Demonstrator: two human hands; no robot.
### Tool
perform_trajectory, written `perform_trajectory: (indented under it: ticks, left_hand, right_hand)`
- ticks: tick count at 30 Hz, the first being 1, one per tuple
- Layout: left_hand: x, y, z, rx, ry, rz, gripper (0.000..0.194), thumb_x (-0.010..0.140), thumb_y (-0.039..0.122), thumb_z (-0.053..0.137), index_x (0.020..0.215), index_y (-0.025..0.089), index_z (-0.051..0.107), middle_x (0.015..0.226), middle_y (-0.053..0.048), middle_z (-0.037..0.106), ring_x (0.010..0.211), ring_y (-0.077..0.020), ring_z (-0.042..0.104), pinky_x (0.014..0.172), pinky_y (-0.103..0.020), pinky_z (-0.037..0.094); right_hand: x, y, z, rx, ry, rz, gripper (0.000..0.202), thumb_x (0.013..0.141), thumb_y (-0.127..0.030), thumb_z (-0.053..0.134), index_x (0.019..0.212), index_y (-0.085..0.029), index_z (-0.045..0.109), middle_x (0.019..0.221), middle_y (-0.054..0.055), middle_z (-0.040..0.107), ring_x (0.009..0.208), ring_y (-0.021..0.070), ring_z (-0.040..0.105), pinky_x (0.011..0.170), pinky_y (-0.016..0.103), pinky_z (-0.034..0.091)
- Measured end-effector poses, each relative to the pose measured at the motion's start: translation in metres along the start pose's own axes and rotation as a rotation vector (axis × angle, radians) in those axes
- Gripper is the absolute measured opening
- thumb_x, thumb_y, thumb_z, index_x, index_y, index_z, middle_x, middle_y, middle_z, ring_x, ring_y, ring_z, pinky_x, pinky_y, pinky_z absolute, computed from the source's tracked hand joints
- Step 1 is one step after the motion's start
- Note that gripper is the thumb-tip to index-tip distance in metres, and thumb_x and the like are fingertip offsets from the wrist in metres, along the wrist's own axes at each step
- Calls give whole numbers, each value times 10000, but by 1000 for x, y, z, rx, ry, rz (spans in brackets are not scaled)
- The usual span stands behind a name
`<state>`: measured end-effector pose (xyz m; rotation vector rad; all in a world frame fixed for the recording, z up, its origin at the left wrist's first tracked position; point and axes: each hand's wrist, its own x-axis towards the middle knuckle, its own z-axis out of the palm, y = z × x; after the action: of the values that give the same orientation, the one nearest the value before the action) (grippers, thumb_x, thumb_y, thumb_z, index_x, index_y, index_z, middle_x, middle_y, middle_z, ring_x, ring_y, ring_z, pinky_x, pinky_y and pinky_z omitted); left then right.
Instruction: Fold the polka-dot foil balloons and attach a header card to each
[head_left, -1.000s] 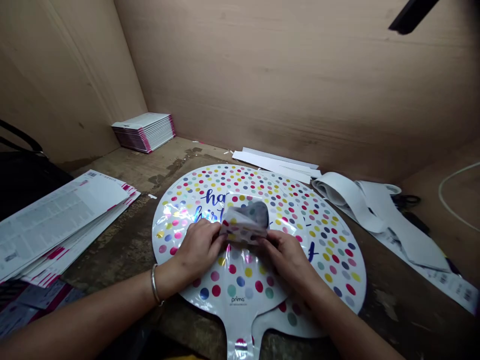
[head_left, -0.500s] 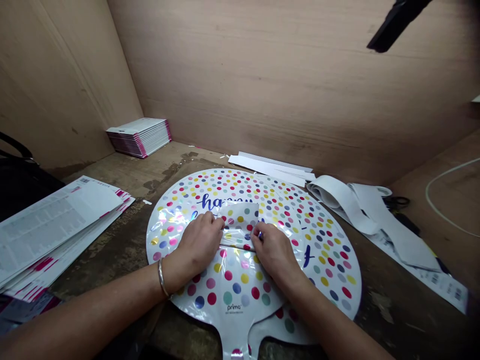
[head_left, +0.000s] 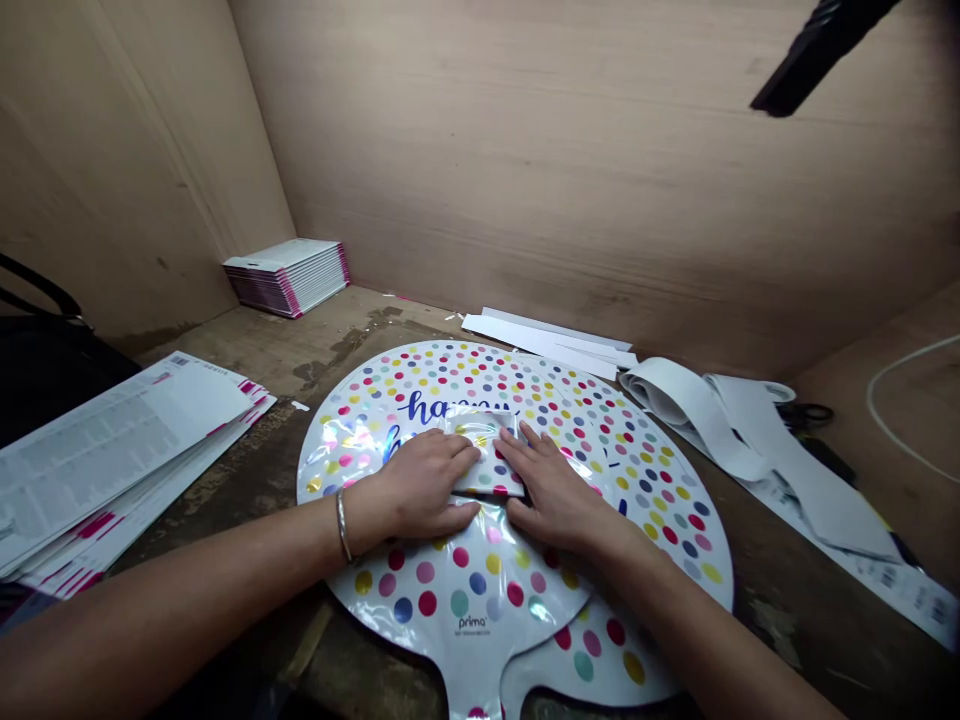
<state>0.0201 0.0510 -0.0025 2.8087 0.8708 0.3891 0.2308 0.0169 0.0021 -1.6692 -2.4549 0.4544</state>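
Observation:
Flat foil balloons with coloured dots lie overlapped on the table, their tails toward me. On the upper foil balloon (head_left: 427, 610), marked "prima", sits a small folded dotted foil balloon (head_left: 487, 480). My left hand (head_left: 431, 485) lies on its left side, fingers stretched over it and thumb below. From the right, my right hand (head_left: 551, 490) presses on it with fingers spread. Both hands are open and flat, touching the foil. Part of the blue "happy" lettering is covered by the folded piece. A second large balloon (head_left: 675, 520) shows beneath, to the right.
A stack of white and pink cards (head_left: 289, 275) stands in the back left corner. Printed card sleeves (head_left: 127, 450) lie at left, near a black bag (head_left: 52, 360). White paper strips (head_left: 551, 340) are at the back; a curled label roll (head_left: 795, 470) and scissors (head_left: 814, 412) are at right.
My fingers have gone from pinching the upright edge of the small foil piece to lying flat on it. The piece is now folded down lower. The view has shifted slightly.

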Motion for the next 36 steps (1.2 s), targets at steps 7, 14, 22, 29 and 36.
perform_trajectory:
  ticks: [7, 14, 22, 29, 36]
  left_hand:
    - [5, 12, -15, -552, 125, -270, 267, 846, 140, 433, 1047, 175, 604, 1001, -76, 662, 930, -217, 619, 863, -365, 467]
    - [-34, 43, -17, -1983, 103, -572, 330, 798, 303, 648, 1077, 139, 588, 931, -108, 699, 793, -214, 685, 769, -354, 529]
    - [-36, 39, -13, -1646, 253, -684, 362, 766, 408, 666, 1011, 149, 604, 929, -86, 687, 828, -218, 660, 741, -331, 516]
    - [-17, 17, -8, -1299, 448, -640, 370, 763, 512, 608, 713, 150, 556, 645, 8, 580, 555, -115, 539, 524, -222, 441]
    - [-68, -46, -58, -777, 738, -777, 332, 875, 390, 476, 1133, 199, 557, 1025, -81, 644, 946, -207, 596, 840, -331, 447]
  right_hand:
    - [-14, -3, -16, 361, 323, 249, 516, 852, -282, 498, 1355, -189, 437, 1435, 113, 408, 1356, 263, 296, 1087, 484, 277]
    - [-55, -28, -19, 1724, -130, 228, 817, 584, -693, 665, 1216, -186, 562, 1249, 159, 591, 1182, 358, 511, 929, 508, 439]
    - [-36, -66, -10, 1840, 35, 536, 552, 742, -255, 694, 1262, -203, 514, 1075, 95, 699, 957, 273, 666, 842, 439, 526]
    - [-34, -84, 11, 1798, 194, 533, 695, 684, -321, 766, 1306, -216, 473, 1068, 87, 702, 996, 288, 649, 860, 457, 522]
    - [-41, -41, 20, 1436, 272, 655, 643, 587, -412, 795, 1192, -335, 591, 1044, 86, 705, 1038, 349, 618, 822, 474, 554]
